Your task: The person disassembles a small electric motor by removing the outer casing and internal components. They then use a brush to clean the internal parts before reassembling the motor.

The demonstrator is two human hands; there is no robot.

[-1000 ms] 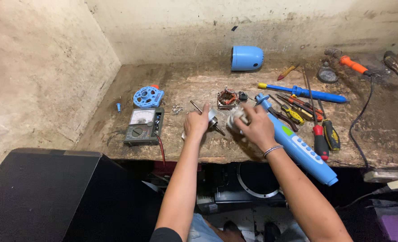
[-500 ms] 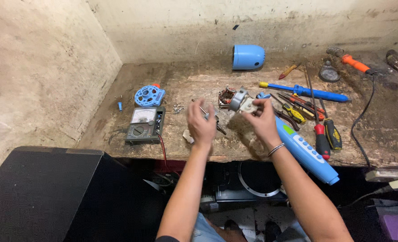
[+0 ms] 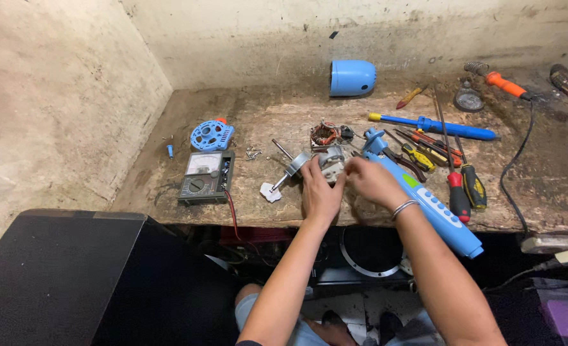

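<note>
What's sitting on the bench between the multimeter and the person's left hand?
In the head view, between the multimeter and the left hand lies a metal shaft with a white tip, plus a few small screws.

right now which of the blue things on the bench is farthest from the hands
The blue domed cap lying on its side by the back wall. The blue round grille, blue-handled screwdriver and long blue body all lie nearer.

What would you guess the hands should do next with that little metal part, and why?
Probably steady it and line it up: both the left hand and right hand pinch the small metal part above the workbench, beside the copper-wound coil.
</note>
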